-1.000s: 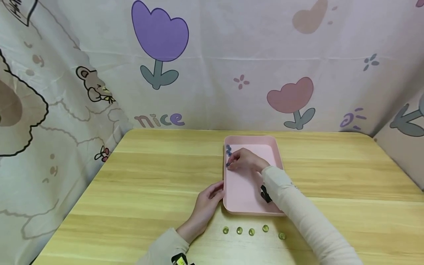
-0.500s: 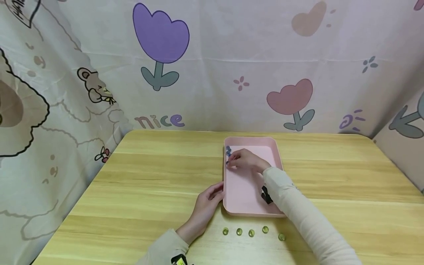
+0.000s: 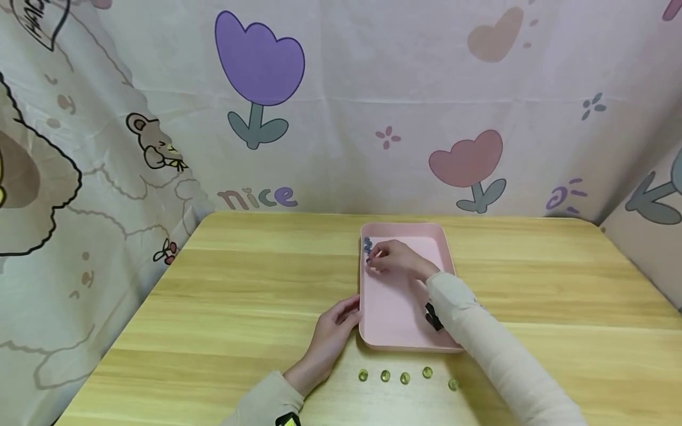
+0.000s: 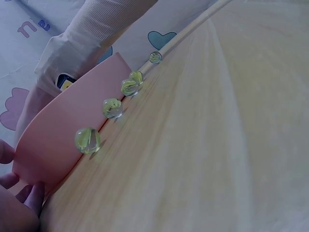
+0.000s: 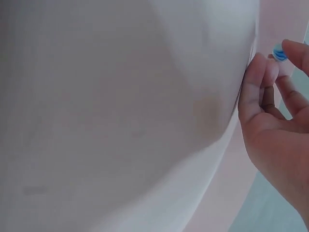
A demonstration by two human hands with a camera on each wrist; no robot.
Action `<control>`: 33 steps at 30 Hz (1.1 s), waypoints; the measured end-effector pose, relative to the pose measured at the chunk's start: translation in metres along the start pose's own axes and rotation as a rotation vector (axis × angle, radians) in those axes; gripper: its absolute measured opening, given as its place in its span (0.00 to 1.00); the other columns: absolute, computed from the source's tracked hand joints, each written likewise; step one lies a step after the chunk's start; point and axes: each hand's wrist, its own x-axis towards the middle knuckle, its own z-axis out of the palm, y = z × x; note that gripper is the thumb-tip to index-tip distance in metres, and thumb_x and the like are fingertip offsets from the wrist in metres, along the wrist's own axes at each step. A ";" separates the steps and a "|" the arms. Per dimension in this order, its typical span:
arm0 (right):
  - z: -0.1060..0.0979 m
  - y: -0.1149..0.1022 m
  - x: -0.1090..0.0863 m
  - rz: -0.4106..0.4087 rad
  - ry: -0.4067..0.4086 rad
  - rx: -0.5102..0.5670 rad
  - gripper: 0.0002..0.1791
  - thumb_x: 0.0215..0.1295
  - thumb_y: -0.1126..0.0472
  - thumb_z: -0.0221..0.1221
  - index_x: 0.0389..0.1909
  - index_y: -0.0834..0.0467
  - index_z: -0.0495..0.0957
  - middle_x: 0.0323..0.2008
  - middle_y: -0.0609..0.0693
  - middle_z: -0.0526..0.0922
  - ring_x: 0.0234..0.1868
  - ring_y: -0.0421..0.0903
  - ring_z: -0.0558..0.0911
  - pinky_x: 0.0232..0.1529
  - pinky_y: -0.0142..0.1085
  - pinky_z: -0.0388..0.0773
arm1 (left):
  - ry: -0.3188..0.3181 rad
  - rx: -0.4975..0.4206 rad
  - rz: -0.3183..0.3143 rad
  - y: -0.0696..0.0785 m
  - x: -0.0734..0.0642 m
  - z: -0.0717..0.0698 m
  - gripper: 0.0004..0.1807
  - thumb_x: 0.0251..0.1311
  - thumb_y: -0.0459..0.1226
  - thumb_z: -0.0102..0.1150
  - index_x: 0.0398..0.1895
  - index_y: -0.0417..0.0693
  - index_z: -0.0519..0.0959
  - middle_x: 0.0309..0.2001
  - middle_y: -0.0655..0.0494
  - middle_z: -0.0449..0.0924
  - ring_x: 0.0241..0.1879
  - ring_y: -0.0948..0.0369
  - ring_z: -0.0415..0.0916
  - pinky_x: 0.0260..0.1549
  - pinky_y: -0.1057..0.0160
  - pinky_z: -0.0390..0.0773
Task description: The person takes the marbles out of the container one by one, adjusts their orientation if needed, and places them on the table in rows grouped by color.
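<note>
Head view: The right hand [image 3: 396, 259] is over the tray [image 3: 391, 319], its fingertips closed to a narrow pinch on one blue marble [image 3: 368, 261] beside the left wall. Other blue marbles [image 3: 367, 245] lie toward the far left corner; fingers partly obstruct the count. The left hand [image 3: 330, 331], fingers loosely extended, touches the outer left wall. Five yellow-green marbles [image 3: 385, 376] lie on the table [image 3: 256, 296] before the near wall.

Left wrist view: The yellow-green marbles appear clear and glassy; expect hard, light, slippery units that roll readily. The tray wall appears thin and lightly flexible; brace it at the side. The left hand is cut off by the frame edge.

Right wrist view: Grip each marble across its middle with thumb and fingertip. The frame crops the thumb; the exact contact points are unclear.
</note>
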 end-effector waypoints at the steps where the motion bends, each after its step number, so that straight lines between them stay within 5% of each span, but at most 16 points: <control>1: 0.000 -0.001 0.000 -0.001 -0.008 0.003 0.07 0.61 0.65 0.58 0.36 0.64 0.80 0.27 0.51 0.82 0.28 0.41 0.79 0.32 0.31 0.77 | 0.002 0.002 -0.001 0.000 0.000 0.000 0.23 0.66 0.32 0.54 0.63 0.34 0.71 0.56 0.41 0.76 0.56 0.52 0.73 0.55 0.64 0.74; 21: -0.025 -0.023 -0.016 -0.005 -0.027 0.077 0.10 0.64 0.65 0.59 0.44 0.67 0.77 0.38 0.65 0.81 0.35 0.61 0.82 0.37 0.39 0.84 | 0.003 0.001 0.005 -0.002 -0.002 0.001 0.22 0.66 0.32 0.54 0.62 0.33 0.71 0.57 0.41 0.75 0.56 0.51 0.72 0.54 0.66 0.74; 28: -0.032 -0.039 -0.034 -0.050 0.024 0.040 0.09 0.64 0.63 0.61 0.42 0.62 0.79 0.30 0.54 0.82 0.29 0.49 0.81 0.37 0.42 0.83 | -0.002 -0.004 0.003 -0.002 -0.002 0.001 0.22 0.67 0.33 0.53 0.63 0.33 0.71 0.57 0.41 0.75 0.57 0.52 0.72 0.55 0.65 0.74; 33: -0.036 -0.050 -0.044 -0.039 0.049 0.041 0.11 0.64 0.62 0.60 0.44 0.63 0.79 0.27 0.51 0.82 0.29 0.49 0.82 0.37 0.42 0.83 | -0.005 -0.007 0.005 -0.001 -0.001 0.002 0.22 0.67 0.33 0.53 0.63 0.33 0.71 0.57 0.41 0.75 0.57 0.51 0.72 0.55 0.64 0.74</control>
